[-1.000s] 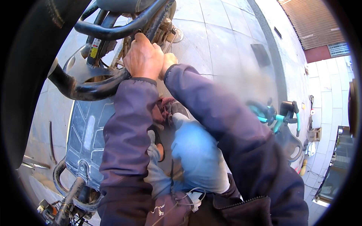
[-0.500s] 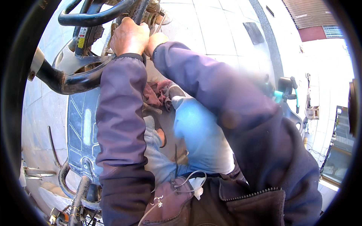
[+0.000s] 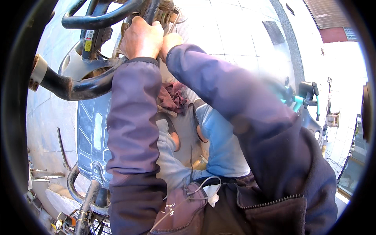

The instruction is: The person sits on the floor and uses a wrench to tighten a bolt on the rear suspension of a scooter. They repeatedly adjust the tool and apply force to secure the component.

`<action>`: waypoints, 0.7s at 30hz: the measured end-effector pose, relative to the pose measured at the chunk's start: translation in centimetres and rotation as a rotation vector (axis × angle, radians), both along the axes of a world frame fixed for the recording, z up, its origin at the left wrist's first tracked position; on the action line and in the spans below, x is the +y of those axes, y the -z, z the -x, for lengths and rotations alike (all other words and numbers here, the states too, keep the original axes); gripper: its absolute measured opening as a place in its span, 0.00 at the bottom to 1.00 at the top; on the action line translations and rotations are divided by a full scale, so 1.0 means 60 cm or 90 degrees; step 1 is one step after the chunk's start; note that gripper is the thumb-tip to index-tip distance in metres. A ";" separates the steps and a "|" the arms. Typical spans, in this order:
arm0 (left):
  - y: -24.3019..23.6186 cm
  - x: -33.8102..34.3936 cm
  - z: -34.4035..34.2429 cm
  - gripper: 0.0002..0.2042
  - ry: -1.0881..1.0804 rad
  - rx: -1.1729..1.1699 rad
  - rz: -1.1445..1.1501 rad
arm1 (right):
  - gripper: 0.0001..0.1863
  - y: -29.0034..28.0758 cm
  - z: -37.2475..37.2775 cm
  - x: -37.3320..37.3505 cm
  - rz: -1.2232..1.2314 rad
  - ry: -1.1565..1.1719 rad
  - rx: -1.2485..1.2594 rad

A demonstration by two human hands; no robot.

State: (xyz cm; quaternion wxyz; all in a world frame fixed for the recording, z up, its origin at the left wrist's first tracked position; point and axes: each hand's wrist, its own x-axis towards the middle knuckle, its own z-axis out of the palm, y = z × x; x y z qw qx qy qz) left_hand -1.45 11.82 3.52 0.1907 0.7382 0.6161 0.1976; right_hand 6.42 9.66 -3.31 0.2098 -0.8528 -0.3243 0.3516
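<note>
The left hand (image 3: 141, 37) clenches around a black frame tube (image 3: 150, 9) at top centre — its long axis runs up, away from the person. The right hand (image 3: 171, 40) sits just beside it — grip hidden.

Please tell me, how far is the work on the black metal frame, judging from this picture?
Done: nothing clearly finished shows; any removed parts are hidden.
In hand: both hands work high on the black tube frame. The left hand is closed over a part there; the right hand presses beside it, mostly hidden.
Left: cannot tell. A dark red rag lies below the arms, and metal rods lie on the pavement, untouched.
</note>
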 end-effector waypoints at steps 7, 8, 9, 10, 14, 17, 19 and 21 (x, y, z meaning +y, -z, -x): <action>-0.005 -0.005 -0.010 0.20 0.007 0.009 0.040 | 0.24 0.012 0.000 -0.005 -0.085 0.086 -0.042; -0.003 -0.007 -0.010 0.20 0.016 0.007 0.017 | 0.18 0.013 -0.001 -0.006 -0.090 0.084 -0.038; -0.003 -0.008 -0.011 0.20 0.008 0.012 0.016 | 0.22 0.014 -0.003 -0.005 -0.078 0.088 -0.008; -0.007 -0.007 -0.011 0.20 0.002 0.014 0.015 | 0.27 0.011 -0.004 -0.001 -0.067 0.093 0.019; -0.004 -0.010 -0.010 0.20 0.005 0.008 0.005 | 0.17 0.009 0.006 -0.009 -0.118 0.120 -0.049; -0.001 -0.011 -0.013 0.18 0.008 0.007 -0.025 | 0.16 0.019 -0.007 -0.009 -0.132 0.083 -0.016; -0.001 -0.011 -0.007 0.18 0.004 0.010 -0.040 | 0.14 0.015 -0.002 -0.005 -0.161 0.104 0.044; 0.001 -0.011 -0.002 0.18 -0.004 0.013 -0.058 | 0.14 0.008 -0.008 -0.010 -0.113 0.071 0.181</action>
